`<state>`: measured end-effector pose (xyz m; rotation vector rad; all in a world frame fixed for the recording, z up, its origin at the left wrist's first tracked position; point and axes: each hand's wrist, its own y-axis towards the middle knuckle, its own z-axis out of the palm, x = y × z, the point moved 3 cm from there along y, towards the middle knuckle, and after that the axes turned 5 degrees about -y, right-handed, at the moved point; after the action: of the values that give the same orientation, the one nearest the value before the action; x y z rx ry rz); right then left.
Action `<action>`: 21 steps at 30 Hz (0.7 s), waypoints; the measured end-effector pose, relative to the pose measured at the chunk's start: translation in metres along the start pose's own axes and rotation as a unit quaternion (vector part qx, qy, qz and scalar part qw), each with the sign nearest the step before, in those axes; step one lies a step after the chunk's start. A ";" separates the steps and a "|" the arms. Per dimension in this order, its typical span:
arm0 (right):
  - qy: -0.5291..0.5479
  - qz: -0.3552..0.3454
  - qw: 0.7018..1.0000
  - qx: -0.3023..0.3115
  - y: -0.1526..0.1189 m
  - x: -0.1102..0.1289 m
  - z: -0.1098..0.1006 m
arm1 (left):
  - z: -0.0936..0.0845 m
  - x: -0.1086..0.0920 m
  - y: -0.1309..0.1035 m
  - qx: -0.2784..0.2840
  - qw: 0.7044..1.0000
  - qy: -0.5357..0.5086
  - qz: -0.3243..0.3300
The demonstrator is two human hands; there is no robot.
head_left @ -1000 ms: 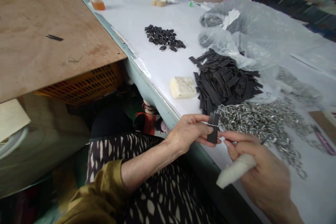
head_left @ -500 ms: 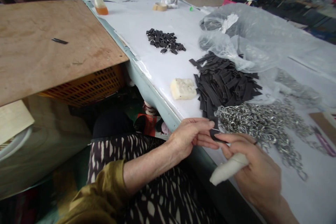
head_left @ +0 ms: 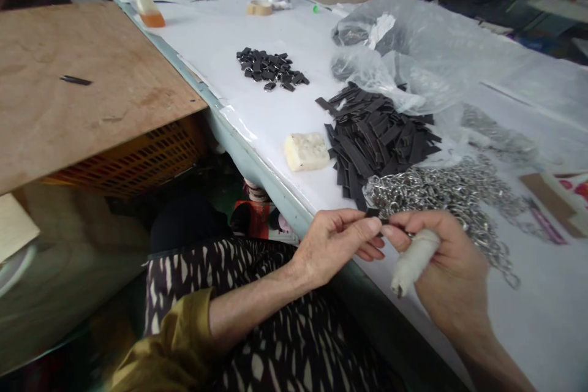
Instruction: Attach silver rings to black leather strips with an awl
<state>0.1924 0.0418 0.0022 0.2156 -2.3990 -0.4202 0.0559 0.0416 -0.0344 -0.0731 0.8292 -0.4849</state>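
My left hand (head_left: 340, 242) pinches a short dark strip (head_left: 372, 213) between thumb and fingertips. My right hand (head_left: 448, 263) meets it from the other side, its thumb and forefinger closed at the strip's near end. Within my right hand's curled fingers sits a white-wrapped handle (head_left: 416, 262), its blunt end pointing down toward my lap; whatever it carries at the other end is hidden. Just beyond my fingers lie a heap of metal rings (head_left: 432, 193) and a pile of dark strips (head_left: 376, 135).
A yellowish-white block (head_left: 307, 152) rests beside the strips. Farther back are a cluster of strips folded on rings (head_left: 272, 68), a tape roll (head_left: 260, 8), a bottle of orange liquid (head_left: 149, 11) and a plastic bag (head_left: 427, 55). A wooden board (head_left: 101, 67) stands left.
The hands have come closer together at the strip, and the white-wrapped handle has swung up and to the right. The whole view has shifted slightly.
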 end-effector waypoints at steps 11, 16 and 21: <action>0.058 0.061 0.996 0.025 0.004 -0.006 0.003 | 0.000 0.002 0.000 -0.017 1.000 0.008 -0.008; 0.057 0.034 0.997 0.038 0.006 -0.002 0.003 | -0.002 0.003 0.001 -0.025 1.000 0.016 0.001; 0.001 -0.005 0.999 0.041 0.010 0.009 0.000 | -0.002 0.001 0.000 -0.035 0.998 0.042 0.032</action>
<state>0.1856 0.0488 0.0114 0.2652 -2.4157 -0.3270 0.0551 0.0419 -0.0361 -0.0918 0.9279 -0.4002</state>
